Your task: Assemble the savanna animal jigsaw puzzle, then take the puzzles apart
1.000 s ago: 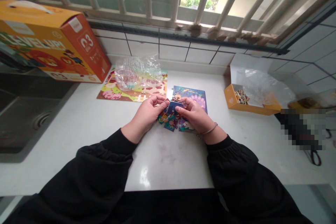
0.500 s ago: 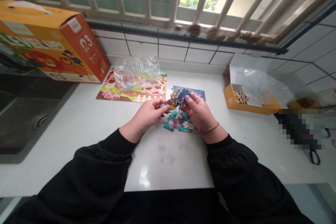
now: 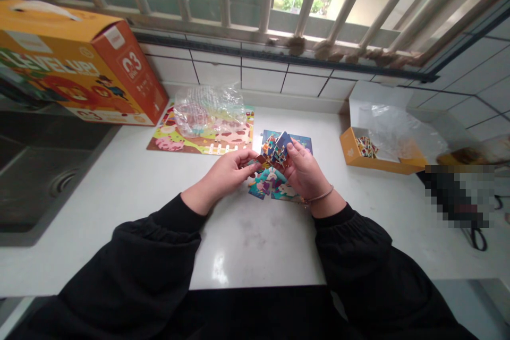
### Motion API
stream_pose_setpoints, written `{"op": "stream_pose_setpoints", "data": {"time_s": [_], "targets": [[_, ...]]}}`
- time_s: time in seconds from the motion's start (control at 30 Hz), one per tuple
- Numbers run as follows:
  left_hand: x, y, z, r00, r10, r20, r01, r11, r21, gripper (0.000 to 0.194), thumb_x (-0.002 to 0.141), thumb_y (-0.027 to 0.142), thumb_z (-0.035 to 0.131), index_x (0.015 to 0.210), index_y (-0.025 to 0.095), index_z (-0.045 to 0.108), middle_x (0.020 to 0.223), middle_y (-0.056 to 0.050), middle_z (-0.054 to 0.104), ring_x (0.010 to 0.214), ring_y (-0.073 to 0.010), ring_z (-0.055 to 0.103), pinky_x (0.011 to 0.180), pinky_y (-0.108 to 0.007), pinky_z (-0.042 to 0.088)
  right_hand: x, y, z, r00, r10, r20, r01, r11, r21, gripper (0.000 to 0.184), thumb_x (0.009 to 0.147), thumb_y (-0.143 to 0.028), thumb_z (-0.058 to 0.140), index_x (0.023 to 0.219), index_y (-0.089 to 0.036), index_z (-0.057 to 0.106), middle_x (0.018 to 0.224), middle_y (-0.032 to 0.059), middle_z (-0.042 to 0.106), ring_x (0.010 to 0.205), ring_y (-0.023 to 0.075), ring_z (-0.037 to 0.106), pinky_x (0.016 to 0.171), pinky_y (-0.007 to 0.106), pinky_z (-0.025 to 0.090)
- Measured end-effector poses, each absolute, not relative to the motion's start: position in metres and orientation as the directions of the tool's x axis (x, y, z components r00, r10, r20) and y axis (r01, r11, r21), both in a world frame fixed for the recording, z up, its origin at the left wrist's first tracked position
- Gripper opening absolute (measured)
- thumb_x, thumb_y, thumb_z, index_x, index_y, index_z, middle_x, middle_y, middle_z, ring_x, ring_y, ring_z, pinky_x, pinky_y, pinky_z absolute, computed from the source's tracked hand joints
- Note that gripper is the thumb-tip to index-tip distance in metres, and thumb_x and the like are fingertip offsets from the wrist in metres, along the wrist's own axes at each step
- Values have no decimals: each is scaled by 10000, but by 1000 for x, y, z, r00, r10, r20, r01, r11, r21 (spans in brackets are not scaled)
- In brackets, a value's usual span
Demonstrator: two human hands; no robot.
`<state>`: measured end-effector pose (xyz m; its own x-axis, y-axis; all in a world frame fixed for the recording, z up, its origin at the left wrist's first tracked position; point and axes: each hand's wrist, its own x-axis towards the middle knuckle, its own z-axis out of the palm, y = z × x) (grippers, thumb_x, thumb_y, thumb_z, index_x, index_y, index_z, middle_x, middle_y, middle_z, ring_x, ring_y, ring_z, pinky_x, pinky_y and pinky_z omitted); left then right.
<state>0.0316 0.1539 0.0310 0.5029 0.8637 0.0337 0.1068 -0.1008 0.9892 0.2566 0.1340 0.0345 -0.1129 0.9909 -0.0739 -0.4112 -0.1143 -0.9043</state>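
Note:
My right hand (image 3: 303, 169) is closed around a stack of jigsaw puzzle pieces (image 3: 275, 150), thumb on top, with a dark blue back facing up on one of them. My left hand (image 3: 235, 170) pinches at the left side of the stack, its thumb and fingers on a brown-edged puzzle piece (image 3: 261, 159). Below and behind both hands lies a partly assembled puzzle (image 3: 285, 189) with white rabbits on a teal ground; its far part is blue. The hands and the stack hide its middle.
Clear plastic wrap (image 3: 209, 109) lies on a farm picture sheet (image 3: 191, 143). A large orange box (image 3: 131, 74) stands at the left beside the sink (image 3: 24, 170). An opened small box (image 3: 382, 166) at the right holds loose pieces and plastic. Window bars rise behind the counter (image 3: 255, 244).
The stack in my right hand has tilted more upright, showing the edges of several pieces. My left hand has shifted slightly right against it.

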Motion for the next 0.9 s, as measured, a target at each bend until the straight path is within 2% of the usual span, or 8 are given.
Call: {"op": "stream_pose_setpoints", "data": {"time_s": [0.13,0.27,0.47,0.67,0.77,0.9], "targets": [[33,152,29,513,858,21,78,-71,994,326,943,447,797,1133,184,778,963,-59,787,780,-188,694,739,-324,561,255,134,32,-70,996,-52,-429,-77,-900,545,838,-624,931,1210,-320,675,1261,48,773,1138,262,747,976,465,671],[32,151,26,473,880,52,204,-167,965,294,976,410,750,1169,192,791,966,-54,787,769,-188,676,741,-326,549,254,134,29,-27,999,-39,-464,-47,-885,539,833,-577,953,1214,-324,666,1236,19,768,1098,223,749,995,428,663],[33,149,27,514,851,112,136,-210,968,210,1001,375,719,1088,196,787,1009,-68,798,885,-220,717,820,-346,565,254,132,35,-169,984,-58,-463,-131,-877,496,880,-615,904,1223,-312,713,1244,38,790,1098,249,772,950,449,669],[31,148,34,513,834,205,264,-380,887,192,1056,331,664,1119,201,792,1023,-50,805,890,-204,717,822,-330,550,255,132,33,-171,984,-49,-517,-132,-846,464,888,-570,915,1222,-309,725,1236,24,817,1106,243,777,964,436,691],[32,148,32,528,831,175,212,-329,920,157,1016,285,690,1102,190,781,996,-47,794,880,-200,717,806,-324,556,257,133,32,-150,989,-7,-544,-89,-834,428,932,-569,881,1231,-310,716,1236,22,816,1101,230,783,961,411,694],[34,147,24,611,790,51,80,-126,989,223,989,341,768,1128,167,768,1025,-76,804,882,-205,757,803,-336,604,260,134,31,-109,994,2,-553,-59,-831,394,964,-585,847,1209,-308,710,1217,22,810,1076,219,786,947,393,690]]}}
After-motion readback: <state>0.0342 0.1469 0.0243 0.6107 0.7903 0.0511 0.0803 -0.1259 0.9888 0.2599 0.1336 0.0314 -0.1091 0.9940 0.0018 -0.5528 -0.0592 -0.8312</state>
